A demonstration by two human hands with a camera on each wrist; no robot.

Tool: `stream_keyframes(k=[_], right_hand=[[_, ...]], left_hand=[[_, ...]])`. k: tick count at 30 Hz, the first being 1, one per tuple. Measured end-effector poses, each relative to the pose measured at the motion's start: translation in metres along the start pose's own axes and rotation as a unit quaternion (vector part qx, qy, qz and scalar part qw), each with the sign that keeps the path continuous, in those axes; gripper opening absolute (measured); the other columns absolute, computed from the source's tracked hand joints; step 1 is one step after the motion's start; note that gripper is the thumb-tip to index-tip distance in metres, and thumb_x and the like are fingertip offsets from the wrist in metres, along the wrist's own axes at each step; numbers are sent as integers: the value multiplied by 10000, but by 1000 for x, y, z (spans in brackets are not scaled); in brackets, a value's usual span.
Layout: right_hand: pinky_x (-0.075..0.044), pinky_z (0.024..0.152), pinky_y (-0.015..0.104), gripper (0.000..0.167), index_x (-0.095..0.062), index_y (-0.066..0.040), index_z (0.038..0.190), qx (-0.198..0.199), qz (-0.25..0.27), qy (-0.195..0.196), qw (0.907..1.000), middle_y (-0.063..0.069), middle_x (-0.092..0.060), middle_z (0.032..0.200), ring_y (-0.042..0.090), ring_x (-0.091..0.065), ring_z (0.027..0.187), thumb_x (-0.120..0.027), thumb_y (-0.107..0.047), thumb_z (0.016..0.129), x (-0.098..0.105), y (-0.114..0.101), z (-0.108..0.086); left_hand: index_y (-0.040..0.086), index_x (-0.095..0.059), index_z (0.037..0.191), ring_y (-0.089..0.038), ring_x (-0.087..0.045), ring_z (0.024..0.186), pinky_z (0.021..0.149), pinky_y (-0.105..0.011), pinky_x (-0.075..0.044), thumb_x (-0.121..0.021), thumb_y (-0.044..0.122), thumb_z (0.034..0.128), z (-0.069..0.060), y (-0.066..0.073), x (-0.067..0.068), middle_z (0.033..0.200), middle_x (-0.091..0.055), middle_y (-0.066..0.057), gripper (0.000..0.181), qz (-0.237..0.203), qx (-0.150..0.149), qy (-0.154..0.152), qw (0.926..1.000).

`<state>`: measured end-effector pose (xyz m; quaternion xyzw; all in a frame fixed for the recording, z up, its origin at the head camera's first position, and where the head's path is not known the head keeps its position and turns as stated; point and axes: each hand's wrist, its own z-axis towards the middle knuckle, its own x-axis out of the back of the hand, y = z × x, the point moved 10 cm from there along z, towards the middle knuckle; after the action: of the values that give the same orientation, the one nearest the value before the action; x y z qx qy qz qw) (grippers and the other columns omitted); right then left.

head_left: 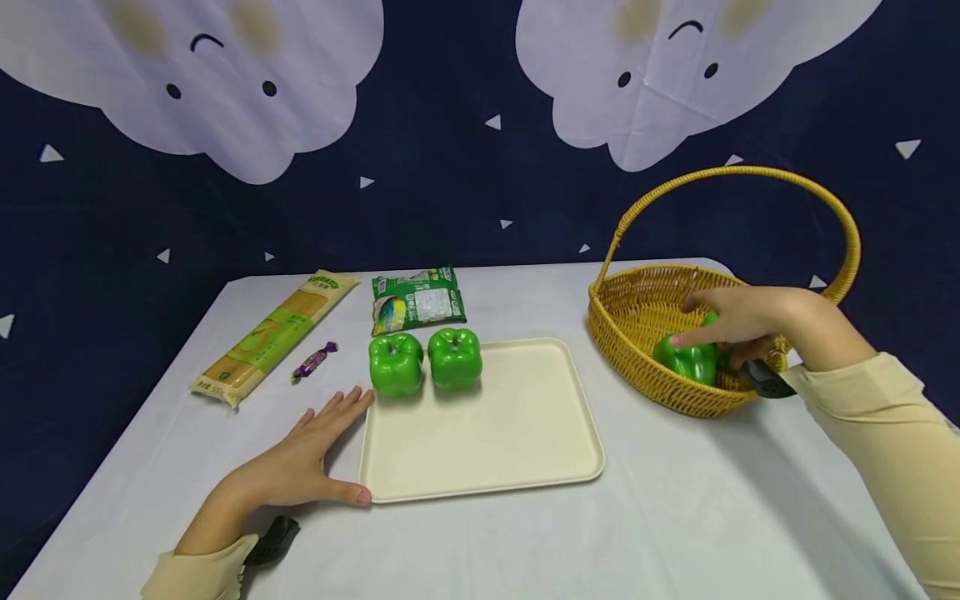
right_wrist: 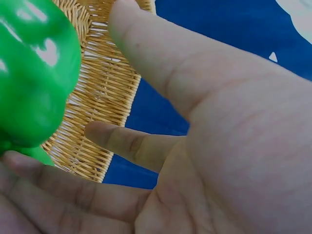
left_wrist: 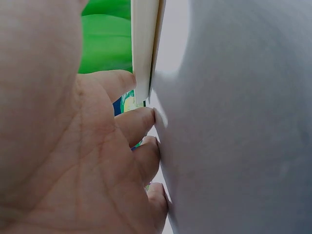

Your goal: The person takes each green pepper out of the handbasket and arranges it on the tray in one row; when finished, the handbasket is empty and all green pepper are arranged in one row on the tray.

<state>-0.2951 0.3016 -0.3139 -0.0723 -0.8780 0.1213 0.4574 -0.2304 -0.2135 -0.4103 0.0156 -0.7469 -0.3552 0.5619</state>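
head view, basket: the yellow wicker basket (head_left: 626,358) stands on the white-covered worktop (head_left: 525,550) with its handle up; inside lies a basket pepper (head_left: 693,360), green and glossy, and more green shows behind the right hand (head_left: 738,321).
head view, right grip: reaching over the rim above the basket pepper, thumb tip overlapping it, fingers apart.
head view, tray: the cream tray (head_left: 495,450) bears a left pepper (head_left: 396,367) and a right pepper (head_left: 455,360), side by side at its far left corner.
head view, left grip: the left hand (head_left: 300,467) lies spread wide at the tray's left edge, holding nothing.
head view, packets: a long yellow-green packet (head_left: 277,333), a purple sweet (head_left: 315,362) and a green packet (head_left: 417,302) lie beyond the left hand and the tray.
left wrist view, palm: bare, as the head view cannot show; one fingertip meets the tray's side.
right wrist view, basket pepper: a gap shows between it and the thumb; fingers extended, none curled round it; a second bit of green sits beneath, whether another pepper i cannot tell.
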Motion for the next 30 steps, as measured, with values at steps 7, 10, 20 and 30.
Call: stream_keyframes(k=[7, 10, 20, 30], right_hand=[[-580, 619, 347, 956, -284, 35, 1621, 42, -101, -43, 9999, 156, -593, 988, 201, -647, 689, -629, -630, 1027, -3, 1, 5], [-583, 632, 352, 971, -280, 35, 1626, 80, -120, -22, 9999, 161, -603, 1026, 210, -646, 717, -635, -636, 1021, -2, 0, 6], [-612, 697, 373, 982, -313, 24, 1619, 102, -46, -23, 9999, 178, -585, 1125, 246, -640, 824, -658, -653, 999, -5, -2, 10], [-611, 672, 386, 978, -321, 1, 1634, 239, -197, -12, 9995, 213, -589, 1187, 250, -628, 818, -692, -631, 987, -6, -7, 16]], left_hand=[[170, -202, 1734, -575, -106, 1630, 1231, -847, -61, -953, 621, 688, 0, 0, 0, 1786, -166, -248, 1365, 8, 3, -8, 10000], [170, -202, 1734, -577, -105, 1630, 1230, -848, -62, -954, 620, 688, 0, 0, 0, 1786, -167, -249, 1365, 7, 14, -7, 10000], [155, -209, 1731, -583, -116, 1625, 1223, -855, -68, -952, 618, 692, 0, 1, 0, 1779, -177, -262, 1359, 21, -41, 21, 10000], [165, -208, 1733, -583, -131, 1624, 1229, -849, -80, -945, 640, 684, -1, 2, 2, 1777, -185, -260, 1367, 83, -28, 40, 10000]])
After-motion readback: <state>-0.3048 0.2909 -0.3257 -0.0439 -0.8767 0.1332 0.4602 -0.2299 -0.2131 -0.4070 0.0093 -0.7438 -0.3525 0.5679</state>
